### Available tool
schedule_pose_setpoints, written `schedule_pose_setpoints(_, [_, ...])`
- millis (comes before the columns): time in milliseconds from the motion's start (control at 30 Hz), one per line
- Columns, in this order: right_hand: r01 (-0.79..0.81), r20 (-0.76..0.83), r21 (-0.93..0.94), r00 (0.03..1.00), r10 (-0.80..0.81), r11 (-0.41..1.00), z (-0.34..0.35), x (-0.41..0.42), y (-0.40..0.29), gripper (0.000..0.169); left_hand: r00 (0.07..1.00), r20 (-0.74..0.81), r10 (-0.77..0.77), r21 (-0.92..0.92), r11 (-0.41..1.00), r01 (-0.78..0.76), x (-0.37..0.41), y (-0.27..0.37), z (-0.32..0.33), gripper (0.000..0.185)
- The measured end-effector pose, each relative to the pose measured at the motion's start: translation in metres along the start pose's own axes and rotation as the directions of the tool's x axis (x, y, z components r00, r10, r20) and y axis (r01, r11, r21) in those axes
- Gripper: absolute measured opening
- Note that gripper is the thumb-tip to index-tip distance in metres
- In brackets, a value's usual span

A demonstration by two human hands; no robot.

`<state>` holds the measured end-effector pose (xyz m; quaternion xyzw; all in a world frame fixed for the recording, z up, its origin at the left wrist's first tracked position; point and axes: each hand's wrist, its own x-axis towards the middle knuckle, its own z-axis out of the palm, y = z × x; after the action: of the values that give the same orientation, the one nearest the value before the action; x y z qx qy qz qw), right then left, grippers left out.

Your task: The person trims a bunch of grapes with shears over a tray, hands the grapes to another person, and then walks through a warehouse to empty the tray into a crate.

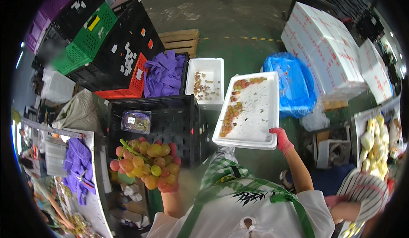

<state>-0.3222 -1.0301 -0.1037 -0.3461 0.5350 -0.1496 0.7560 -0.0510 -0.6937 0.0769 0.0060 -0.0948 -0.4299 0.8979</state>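
Note:
A large bunch of pink and yellow-green grapes, with a green stem, rests in my left hand, which is mostly hidden beneath it. My right hand, in a pink glove, grips the near right corner of a white foam tray. The tray is tilted, and loose grapes lie along its left and far sides, with dark debris on its floor. Beyond the tray's left edge, a white foam box on the floor contains more loose grapes.
A black crate holds one clear grape punnet. Behind it is a crate of purple wrapping. Stacked crates rise on the left, foam boxes on the right beside a blue-lined bin. People work nearby on both sides.

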Motion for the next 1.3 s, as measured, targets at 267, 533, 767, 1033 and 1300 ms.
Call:
schedule_pose_setpoints(267, [-0.359,0.142,-0.302,0.899,0.414,0.883,0.124,0.258,-0.109,0.044,0.973,-0.062,0.223,-0.080,0.971,-0.228,0.120,0.007,-0.100,0.078])
schedule_pose_setpoints(533, [-0.334,0.026,-0.711,0.867,0.498,0.619,0.312,0.480,-0.100,0.047,0.878,-0.203,0.435,0.043,0.899,-0.435,0.203,0.001,-0.126,0.077])
schedule_pose_setpoints(767, [-0.296,0.057,-0.765,0.854,0.518,0.572,0.360,0.575,-0.109,0.039,0.763,-0.291,0.577,0.153,0.815,-0.558,0.266,-0.052,-0.142,0.076])
schedule_pose_setpoints(1033, [-0.388,0.011,-0.750,0.803,0.596,0.536,0.316,0.652,-0.138,0.073,0.725,-0.288,0.626,0.215,0.780,-0.587,0.426,-0.142,-0.164,0.075])
schedule_pose_setpoints(1300, [-0.055,0.287,-0.855,0.777,0.560,0.515,0.246,0.733,-0.345,0.037,0.855,-0.256,0.450,0.031,0.888,-0.458,0.653,-0.201,-0.224,0.075])
